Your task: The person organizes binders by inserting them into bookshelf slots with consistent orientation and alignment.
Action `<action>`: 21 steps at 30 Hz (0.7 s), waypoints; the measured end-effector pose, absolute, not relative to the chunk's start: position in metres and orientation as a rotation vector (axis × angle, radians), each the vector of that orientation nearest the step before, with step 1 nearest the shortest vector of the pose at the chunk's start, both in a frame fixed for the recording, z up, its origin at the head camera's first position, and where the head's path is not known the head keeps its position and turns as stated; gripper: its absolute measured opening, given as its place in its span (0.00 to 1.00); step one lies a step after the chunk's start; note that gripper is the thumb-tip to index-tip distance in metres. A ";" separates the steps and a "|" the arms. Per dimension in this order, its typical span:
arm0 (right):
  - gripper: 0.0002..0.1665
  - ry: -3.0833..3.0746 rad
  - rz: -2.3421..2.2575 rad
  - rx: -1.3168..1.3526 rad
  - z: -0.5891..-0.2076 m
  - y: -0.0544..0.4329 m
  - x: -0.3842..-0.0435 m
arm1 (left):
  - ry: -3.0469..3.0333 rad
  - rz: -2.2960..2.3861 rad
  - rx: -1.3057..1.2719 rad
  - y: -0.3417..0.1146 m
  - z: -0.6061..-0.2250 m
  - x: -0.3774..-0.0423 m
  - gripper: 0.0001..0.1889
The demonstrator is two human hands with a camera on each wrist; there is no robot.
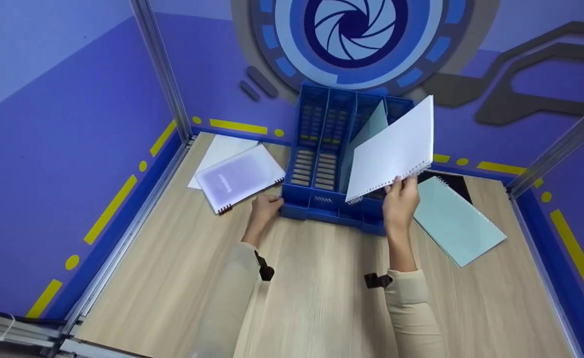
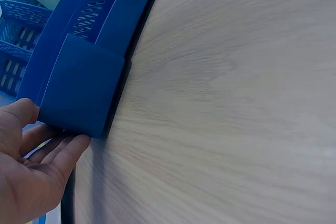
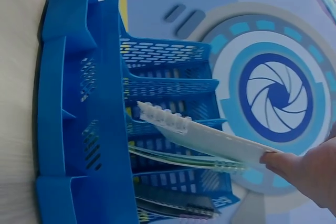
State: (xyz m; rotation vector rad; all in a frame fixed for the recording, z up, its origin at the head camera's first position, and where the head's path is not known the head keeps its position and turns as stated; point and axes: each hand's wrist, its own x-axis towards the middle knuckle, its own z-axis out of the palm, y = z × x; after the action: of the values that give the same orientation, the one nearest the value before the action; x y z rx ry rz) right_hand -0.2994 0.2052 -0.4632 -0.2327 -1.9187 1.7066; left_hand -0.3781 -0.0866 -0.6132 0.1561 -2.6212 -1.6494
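A blue desk file organizer (image 1: pixel 297 198) with several upright compartments stands at the back of the table. At its left front corner, my left hand (image 1: pixel 263 214) grips the edge, thumb and fingers against the end wall in the left wrist view. My right hand (image 1: pixel 401 204) holds a white spiral notebook (image 1: pixel 396 144) by its coil edge, tilted, above the organizer's right half. Below it, a green notebook (image 3: pixel 184 159) stands in one compartment in the right wrist view. Beside that one, a dark spiral notebook (image 3: pixel 176 201) occupies the end compartment. The right hand's fingers are partly hidden behind the white notebook.
Left of the organizer lies a purple spiral notebook (image 1: pixel 242 176) overlapping a white one (image 1: pixel 217 151). To the right, a light green spiral notebook (image 1: pixel 461 223) partly covers a black one (image 1: pixel 456 185). Purple wall panels and metal posts (image 1: pixel 165 74) border the wooden table.
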 end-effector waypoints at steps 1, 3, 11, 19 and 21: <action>0.23 -1.926 1.676 -0.233 -0.464 0.204 -0.303 | -2.616 -1.658 0.155 -0.086 -0.613 -0.378 0.10; 0.23 -1.928 1.636 -0.224 -0.466 0.201 -0.310 | -2.609 -1.669 0.157 -0.086 -0.612 -0.378 0.10; 0.23 -1.962 1.447 -0.240 -0.478 0.189 -0.340 | -2.613 -1.639 0.148 -0.088 -0.614 -0.378 0.11; 0.23 -1.999 1.298 -0.237 -0.493 0.187 -0.357 | -2.625 -1.658 0.146 -0.088 -0.614 -0.379 0.10; 0.23 -2.019 1.283 -0.211 -0.493 0.190 -0.359 | -2.621 -1.668 0.154 -0.088 -0.613 -0.380 0.09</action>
State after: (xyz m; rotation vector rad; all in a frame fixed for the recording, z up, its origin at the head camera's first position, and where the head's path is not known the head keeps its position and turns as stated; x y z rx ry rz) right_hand -0.3587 0.1896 -0.4929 -0.2115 -2.0189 1.2832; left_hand -0.3797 -0.0885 -0.6134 0.1544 -2.6208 -1.6678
